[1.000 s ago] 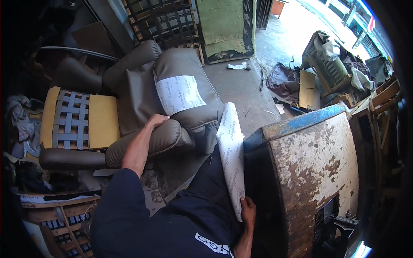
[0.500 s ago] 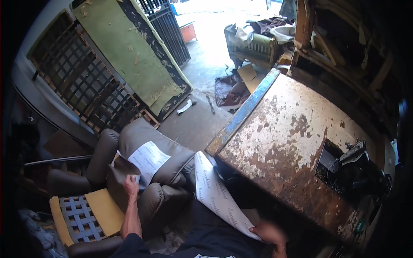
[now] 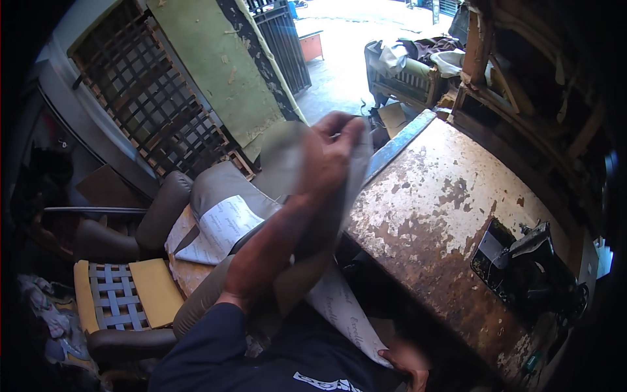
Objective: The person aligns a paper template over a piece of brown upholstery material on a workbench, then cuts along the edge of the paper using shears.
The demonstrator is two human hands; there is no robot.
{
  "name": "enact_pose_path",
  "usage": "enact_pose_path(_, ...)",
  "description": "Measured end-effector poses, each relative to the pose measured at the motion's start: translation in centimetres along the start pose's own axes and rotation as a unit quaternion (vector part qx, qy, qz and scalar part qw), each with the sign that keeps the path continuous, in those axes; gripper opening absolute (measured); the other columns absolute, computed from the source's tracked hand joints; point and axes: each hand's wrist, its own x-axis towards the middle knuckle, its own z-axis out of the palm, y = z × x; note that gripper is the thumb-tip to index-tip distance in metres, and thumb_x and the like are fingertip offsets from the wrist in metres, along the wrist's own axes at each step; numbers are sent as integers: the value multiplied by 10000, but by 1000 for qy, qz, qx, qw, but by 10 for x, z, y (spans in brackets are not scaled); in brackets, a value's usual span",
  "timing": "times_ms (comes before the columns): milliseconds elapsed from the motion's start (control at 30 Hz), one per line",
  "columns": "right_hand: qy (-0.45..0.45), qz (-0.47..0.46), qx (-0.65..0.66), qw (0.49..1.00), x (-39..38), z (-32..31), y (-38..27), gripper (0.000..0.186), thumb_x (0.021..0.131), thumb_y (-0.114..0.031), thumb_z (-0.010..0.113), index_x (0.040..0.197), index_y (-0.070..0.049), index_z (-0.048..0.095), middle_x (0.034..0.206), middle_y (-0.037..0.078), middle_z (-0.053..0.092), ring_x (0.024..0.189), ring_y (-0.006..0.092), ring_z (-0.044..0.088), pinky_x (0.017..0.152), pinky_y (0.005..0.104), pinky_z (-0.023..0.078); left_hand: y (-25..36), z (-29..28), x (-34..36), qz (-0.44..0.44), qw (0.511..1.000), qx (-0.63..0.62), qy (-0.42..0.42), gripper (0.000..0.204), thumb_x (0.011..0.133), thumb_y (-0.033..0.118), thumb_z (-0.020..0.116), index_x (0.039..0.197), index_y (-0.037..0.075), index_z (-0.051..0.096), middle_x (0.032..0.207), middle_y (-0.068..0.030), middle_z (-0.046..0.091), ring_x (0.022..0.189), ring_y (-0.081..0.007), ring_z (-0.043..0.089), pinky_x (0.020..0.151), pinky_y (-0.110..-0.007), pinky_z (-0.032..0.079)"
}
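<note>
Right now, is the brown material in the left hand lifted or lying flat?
Lifted: the left hand holds the brown material raised, and it hangs below the hand.

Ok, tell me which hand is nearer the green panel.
Left. The left hand is raised, appearing beside the lower end of the green panel; the right hand is farther off, low near the picture's bottom edge, holding the white printed sheet.
</note>
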Motion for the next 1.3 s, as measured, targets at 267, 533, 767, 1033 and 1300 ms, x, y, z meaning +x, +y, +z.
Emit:
enact_pose_path(267, 194, -330, 209, 900, -161, -9, 24, 223, 840, -176, 793, 974, -3, 747, 839, 159, 716, 729, 229, 662, 592, 308, 474, -96, 154, -23, 94, 815, 227, -524, 350, 1029, 268, 568, 1336, 111, 625, 1376, -140, 617, 1291, -360, 572, 1073, -478, 463)
enact_pose_path(533, 183, -739, 471, 446, -172, -32, -6, 201, 923, -265, 722, 833, -91, 681, 813, 115, 658, 730, 230, 615, 672, 362, 450, -152, 155, -90, 133, 792, 364, -471, 473, 1048, 349, 476, 1481, 162, 507, 1592, -95, 413, 1520, -319, 286, 1246, -575, 151)
enact_pose_path(767, 200, -678, 434, 558, -106, -106, -119, 301, 900, -202, 759, 951, -24, 522, 849, 128, 650, 686, 179, 617, 616, 319, 495, -81, 112, -84, -155, 847, 7, -508, 496, 1073, 386, 479, 1381, 9, 576, 1358, -157, 628, 1286, -276, 582, 1084, -416, 457)
enact_pose_path(1033, -68, -799, 342, 490, -68, -78, -207, 103, 799, -112, 818, 856, -32, 787, 1271, 238, 620, 1138, 352, 615, 1002, 435, 450, -89, 6, -130, -513, 742, -175, -395, 935, 963, 765, 320, 1463, -13, 460, 1300, -193, 598, 1244, -275, 582, 1079, -396, 452)
enact_pose_path(1300, -94, -830, 298, 462, -97, -73, -244, 113, 837, -122, 777, 872, -15, 772, 1163, 209, 670, 1036, 304, 664, 930, 395, 506, -104, -11, -168, -387, 587, 101, -704, 859, 1013, 719, 156, 1555, 95, 392, 1498, -168, 517, 1431, -286, 420, 1211, -397, 288)
